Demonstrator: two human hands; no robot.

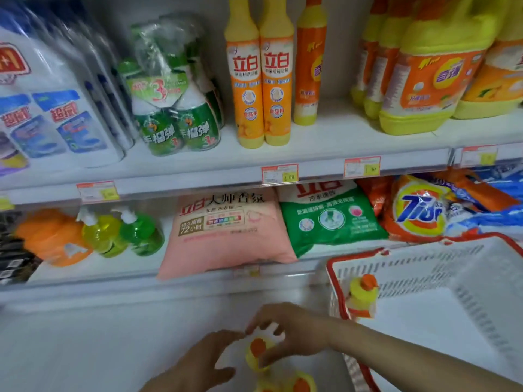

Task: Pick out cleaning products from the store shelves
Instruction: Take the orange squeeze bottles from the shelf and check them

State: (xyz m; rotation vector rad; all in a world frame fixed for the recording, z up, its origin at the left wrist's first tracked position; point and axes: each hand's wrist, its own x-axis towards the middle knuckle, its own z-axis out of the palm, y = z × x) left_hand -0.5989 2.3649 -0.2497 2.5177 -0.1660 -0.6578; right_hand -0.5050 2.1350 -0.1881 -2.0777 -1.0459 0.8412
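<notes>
1. Yellow plastic bottle (256,356) with an orange cap sat low in front of the shelves, just left of the basket (410,268) and not in it yet.
2. The right hand (288,329) had its grip curled round that bottle's top, fingers on one side, thumb on the other. The left hand (198,363) lay mostly flat with its fingers fairly straight. Its tips were at or just shy of the cap, and it held nothing as far as I could tell.
3. Progress, my guess: early to middle. A basket bottle (363,295) of the same kind stood inside against the left wall, and the gripped one looked next. A third cap (301,384) poked in at the bottom edge.
4. Plenty was left up top: tall bottles (261,80), jugs (433,80), wrapped sprays (175,108), pump bottles (141,230), a pink bag (226,230) and a green bag (328,219).
5. Textures:
   - The basket was stiff white slotted plastic with a red rim.
   - Bottles and jugs looked hard and smooth, with rounded shoulders and glossy labels.
   - The sprays were bundled in crinkly clear film.
   - The bags looked soft and pillowy, so probably floppy to lift.
   - The pump bottles were see-through and squat.
</notes>
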